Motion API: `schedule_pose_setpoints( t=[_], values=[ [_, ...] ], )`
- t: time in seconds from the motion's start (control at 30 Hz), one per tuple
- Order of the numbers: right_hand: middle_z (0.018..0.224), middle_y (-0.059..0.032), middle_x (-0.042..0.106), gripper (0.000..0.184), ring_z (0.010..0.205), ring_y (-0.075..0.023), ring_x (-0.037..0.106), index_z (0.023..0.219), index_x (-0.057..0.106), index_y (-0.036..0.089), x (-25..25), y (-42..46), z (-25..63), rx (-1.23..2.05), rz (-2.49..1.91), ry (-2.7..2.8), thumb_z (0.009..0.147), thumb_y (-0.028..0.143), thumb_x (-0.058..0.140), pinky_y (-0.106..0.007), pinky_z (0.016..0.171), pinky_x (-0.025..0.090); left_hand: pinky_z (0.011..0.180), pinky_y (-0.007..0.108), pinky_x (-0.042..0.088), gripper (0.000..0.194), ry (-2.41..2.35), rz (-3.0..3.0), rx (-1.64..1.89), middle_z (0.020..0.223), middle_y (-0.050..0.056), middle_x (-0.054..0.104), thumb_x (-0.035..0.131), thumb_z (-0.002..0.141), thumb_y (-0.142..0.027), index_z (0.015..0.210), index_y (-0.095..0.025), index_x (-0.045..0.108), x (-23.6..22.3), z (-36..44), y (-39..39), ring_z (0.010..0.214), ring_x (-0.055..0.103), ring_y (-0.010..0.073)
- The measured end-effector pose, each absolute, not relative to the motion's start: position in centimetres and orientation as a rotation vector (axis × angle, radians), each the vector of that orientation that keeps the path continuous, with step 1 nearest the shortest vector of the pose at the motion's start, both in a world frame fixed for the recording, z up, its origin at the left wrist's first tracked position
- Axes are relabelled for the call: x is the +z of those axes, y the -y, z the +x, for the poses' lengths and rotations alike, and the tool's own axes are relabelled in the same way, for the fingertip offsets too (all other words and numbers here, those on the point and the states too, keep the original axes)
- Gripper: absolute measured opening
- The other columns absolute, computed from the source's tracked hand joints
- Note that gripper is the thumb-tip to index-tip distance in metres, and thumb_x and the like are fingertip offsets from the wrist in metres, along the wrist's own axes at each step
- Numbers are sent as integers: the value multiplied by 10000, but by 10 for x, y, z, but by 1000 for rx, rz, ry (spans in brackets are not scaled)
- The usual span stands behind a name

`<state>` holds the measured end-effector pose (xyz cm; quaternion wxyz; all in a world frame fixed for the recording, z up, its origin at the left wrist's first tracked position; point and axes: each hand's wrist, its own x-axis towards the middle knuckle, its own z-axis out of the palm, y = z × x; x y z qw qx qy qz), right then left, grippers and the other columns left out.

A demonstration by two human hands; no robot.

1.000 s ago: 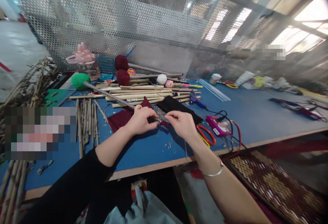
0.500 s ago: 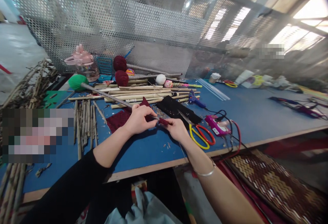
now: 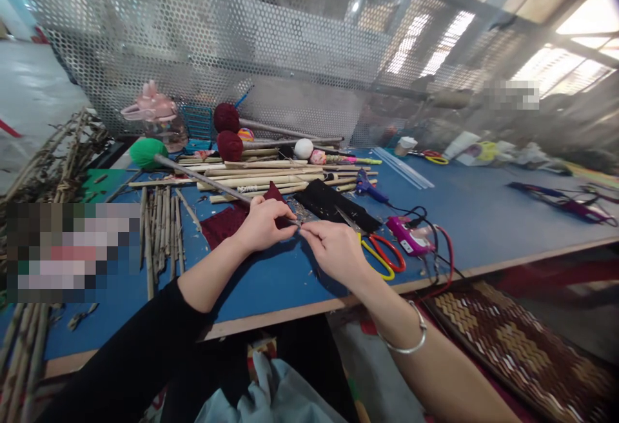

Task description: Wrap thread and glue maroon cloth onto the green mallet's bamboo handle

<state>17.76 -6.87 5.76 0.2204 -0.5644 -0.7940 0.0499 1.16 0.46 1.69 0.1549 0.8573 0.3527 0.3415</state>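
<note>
My left hand [image 3: 264, 224] and my right hand [image 3: 333, 250] meet over the blue table [image 3: 271, 281], fingertips pinched together on a thin stick wrapped in dark red felt, which is mostly hidden between them. A dark red felt piece [image 3: 227, 222] lies just under and left of my left hand. A black fabric strip [image 3: 333, 204] lies right behind my fingers. Scissors with one yellow and one red handle [image 3: 380, 256] rest just right of my right hand.
Bamboo sticks [image 3: 261, 178] lie in rows behind; more sticks [image 3: 162, 229] lie to the left. Yarn balls, green [image 3: 146, 151] and dark red [image 3: 229, 145], stand at the back. A blue glue gun [image 3: 367, 187] and a pink tool [image 3: 411, 236] with cables sit right. A perforated metal screen [image 3: 271, 55] closes off the back.
My right hand slid back from the left hand's fingertips, then closed in on them again. The red-wrapped bit seen between the fingers half a second ago is now covered.
</note>
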Motion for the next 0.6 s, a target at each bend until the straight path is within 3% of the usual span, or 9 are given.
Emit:
schedule_pose_setpoints(
  t=[0.17, 0.4, 0.6],
  values=[
    [820, -25, 689, 239, 744, -146, 598, 807, 685, 214, 63, 51, 178, 230, -1482, 2266, 837, 254, 452, -223, 656, 375, 801, 349, 238, 177, -1000, 2487, 919, 836, -27, 673, 584, 706, -372, 808, -230, 610, 18, 11, -3, 801, 570, 147],
    [559, 14, 581, 255, 506, -102, 463, 702, 679, 150, 58, 29, 199, 564, -1561, 1964, 767, 320, 501, -218, 509, 327, 818, 357, 234, 173, -1016, 2447, 954, 845, -28, 680, 593, 693, -379, 791, -237, 612, 24, 10, -3, 812, 570, 161],
    [605, 2, 608, 256, 537, -100, 478, 717, 679, 121, 35, 16, 202, 949, -1453, 1760, 680, 355, 581, -222, 552, 366, 818, 357, 236, 204, -993, 2476, 944, 830, -33, 676, 609, 667, -389, 794, -230, 603, 26, 9, 2, 785, 570, 154]
  ],
)
